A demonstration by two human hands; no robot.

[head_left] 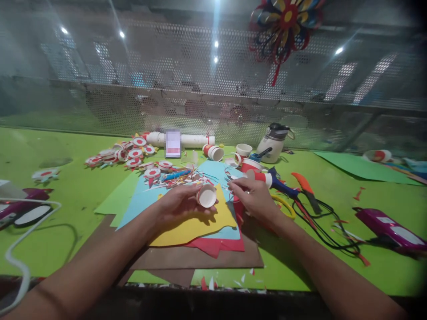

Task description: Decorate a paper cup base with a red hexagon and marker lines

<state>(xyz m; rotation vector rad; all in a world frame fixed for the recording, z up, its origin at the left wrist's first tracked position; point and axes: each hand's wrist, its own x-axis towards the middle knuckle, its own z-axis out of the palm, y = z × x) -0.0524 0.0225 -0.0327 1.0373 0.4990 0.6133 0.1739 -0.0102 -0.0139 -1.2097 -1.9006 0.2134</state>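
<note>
The small paper cup (207,196) is in my left hand (183,200), held in front of me over the yellow sheet (200,229), its round white end turned my way and a bit of red showing on its side. My left fingers grasp it from the side and beneath. My right hand (255,198) is just to the right of it, apart from the cup, with thumb and forefinger brought close together by some thin scraps; I cannot tell whether they pinch anything. The yellow sheet lies over a light blue sheet (132,202) and red paper, with a brown sheet (230,261) at the bottom. Past my left hand there are paper scraps (187,181) and a slim blue tool (175,175), and farther left a heap of red-and-white discs (135,154). Behind these a phone (173,144) stands upright in front of a long white roll (196,141). Beyond my right hand are a yellow ring (287,210), an orange-handled cutter (302,186) and a white jug (271,146) with a dark top. Everything lies on a green table (75,242), and a colourful flower ornament (287,18) hangs above.
</note>
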